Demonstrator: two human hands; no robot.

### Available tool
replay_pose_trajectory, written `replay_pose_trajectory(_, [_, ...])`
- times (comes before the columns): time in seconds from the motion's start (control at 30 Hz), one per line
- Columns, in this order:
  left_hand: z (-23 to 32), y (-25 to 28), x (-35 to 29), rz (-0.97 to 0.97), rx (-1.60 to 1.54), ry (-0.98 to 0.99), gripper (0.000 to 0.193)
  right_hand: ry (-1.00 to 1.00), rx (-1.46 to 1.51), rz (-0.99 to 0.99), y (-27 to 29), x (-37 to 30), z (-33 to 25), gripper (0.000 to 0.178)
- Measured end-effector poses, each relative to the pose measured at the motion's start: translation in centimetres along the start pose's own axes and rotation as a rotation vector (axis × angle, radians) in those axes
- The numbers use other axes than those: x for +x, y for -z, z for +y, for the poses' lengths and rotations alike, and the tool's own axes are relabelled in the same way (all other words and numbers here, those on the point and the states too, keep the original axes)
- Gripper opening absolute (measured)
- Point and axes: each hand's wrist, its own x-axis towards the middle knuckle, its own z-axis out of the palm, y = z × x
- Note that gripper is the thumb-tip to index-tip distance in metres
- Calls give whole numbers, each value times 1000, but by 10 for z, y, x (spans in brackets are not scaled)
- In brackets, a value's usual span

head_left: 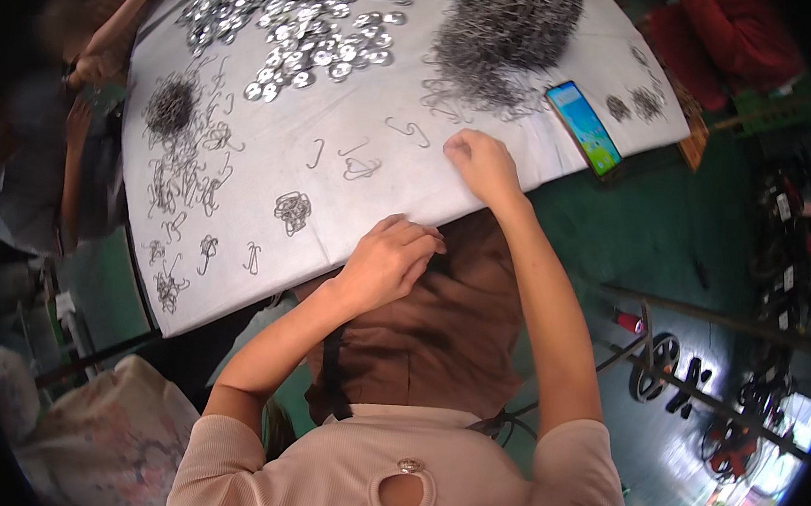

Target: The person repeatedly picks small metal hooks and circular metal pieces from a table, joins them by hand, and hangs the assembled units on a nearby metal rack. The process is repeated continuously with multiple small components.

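Observation:
My left hand [389, 263] is at the table's near edge, its fingers curled in and pressed together. Anything inside it is hidden. Farther right, my right hand [483, 167] rests over the white tabletop with thumb and fingers pinched; what they hold, if anything, is too small to make out. Two loose wire hooks [408, 132] lie just left of the right hand. More bent wire hooks [360, 167] are scattered between the hands and a small bundle of hooks [292, 212]. Beyond my right hand rises a large dark heap of wire hooks [510, 35].
Shiny round metal discs [317, 35] cover the far part of the white-covered table [272, 140]. A lit phone [583, 129] lies at the right edge. Small hook piles [171, 105] run down the left side. Other people sit at the left [45, 162] and far right [740, 37].

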Motion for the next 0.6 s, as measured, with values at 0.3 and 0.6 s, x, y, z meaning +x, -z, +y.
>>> replay_pose_trajectory(0.3, [-95, 52, 41, 452, 190, 344, 18, -43, -402, -159, -22, 43, -33, 17])
replay_pose_trajectory(0.6, [-189, 75, 98, 494, 511, 453, 19, -189, 500, -47, -11, 17, -16, 15])
